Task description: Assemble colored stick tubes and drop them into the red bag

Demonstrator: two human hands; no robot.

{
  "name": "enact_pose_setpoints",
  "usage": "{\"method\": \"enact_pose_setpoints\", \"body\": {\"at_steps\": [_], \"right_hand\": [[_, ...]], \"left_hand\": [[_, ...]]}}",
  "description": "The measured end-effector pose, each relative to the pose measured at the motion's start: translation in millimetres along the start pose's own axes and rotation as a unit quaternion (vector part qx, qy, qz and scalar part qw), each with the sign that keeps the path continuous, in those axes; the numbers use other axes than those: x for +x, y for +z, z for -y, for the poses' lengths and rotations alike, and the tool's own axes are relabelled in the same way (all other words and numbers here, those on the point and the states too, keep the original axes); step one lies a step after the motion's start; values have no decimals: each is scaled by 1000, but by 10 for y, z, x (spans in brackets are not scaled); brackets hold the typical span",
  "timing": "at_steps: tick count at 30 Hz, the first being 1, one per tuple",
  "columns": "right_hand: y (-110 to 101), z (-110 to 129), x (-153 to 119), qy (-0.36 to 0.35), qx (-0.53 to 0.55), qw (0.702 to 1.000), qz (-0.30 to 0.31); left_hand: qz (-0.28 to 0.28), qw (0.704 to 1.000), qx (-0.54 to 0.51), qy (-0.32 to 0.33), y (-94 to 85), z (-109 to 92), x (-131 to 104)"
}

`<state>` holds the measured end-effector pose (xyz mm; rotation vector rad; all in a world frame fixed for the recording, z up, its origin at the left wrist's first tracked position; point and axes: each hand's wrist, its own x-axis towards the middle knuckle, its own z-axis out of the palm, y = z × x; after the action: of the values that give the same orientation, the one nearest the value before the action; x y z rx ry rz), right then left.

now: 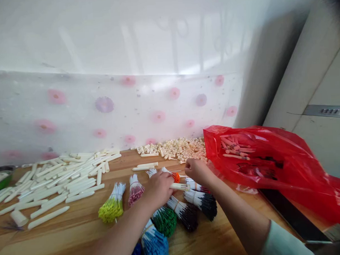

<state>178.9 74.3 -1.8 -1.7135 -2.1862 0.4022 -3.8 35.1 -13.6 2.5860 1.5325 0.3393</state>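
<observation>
My left hand [159,189] is closed around a short cream pen barrel [180,186], its slotted end pointing right. Just beyond it, my right hand [198,170] has its fingers pinched together above the bundles; whatever they hold is too small to make out. Around both hands lie rubber-banded bundles of thin pen refills with white tips: yellow [111,207], pink [135,191], orange [176,177], green [165,221], blue [154,242], dark brown [185,215] and black [204,203]. A red bundle [197,185] is partly covered by my right forearm.
Long white tubes [62,179] are spread over the wooden table's left side. Small cream pieces [182,149] are heaped along the wall. An open red plastic bag [284,156] with slotted cream pieces inside stands right, beside a flat black object [293,214]. A green bowl [6,179] sits far left.
</observation>
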Motion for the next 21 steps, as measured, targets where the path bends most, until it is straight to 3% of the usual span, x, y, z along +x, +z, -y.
{"method": "enact_pose_setpoints", "body": {"at_steps": [3, 4, 6, 9, 12, 17, 19, 21], "right_hand": [[-135, 57, -233, -75, 70, 994, 24], [-138, 110, -296, -103, 93, 990, 39], [-83, 245, -381, -148, 132, 978, 59], [93, 447, -405, -194, 227, 953, 51], [298, 577, -375, -214, 386, 896, 42], [561, 636, -382, -201, 593, 769, 129], [620, 627, -405, -200, 606, 760, 121], [650, 613, -425, -208, 595, 770, 95]], "left_hand": [[-95, 994, -15, -55, -150, 63, -208], [-106, 990, -63, -68, -178, 89, -276], [-80, 967, -227, -82, -192, 135, -391], [-40, 896, -430, -102, -130, 187, -511], [-75, 836, -532, -114, -1, 249, -606], [-117, 749, -642, -116, 243, 384, -737], [-108, 728, -667, -111, 297, 410, -769], [-92, 714, -687, -101, 317, 408, -794]]}}
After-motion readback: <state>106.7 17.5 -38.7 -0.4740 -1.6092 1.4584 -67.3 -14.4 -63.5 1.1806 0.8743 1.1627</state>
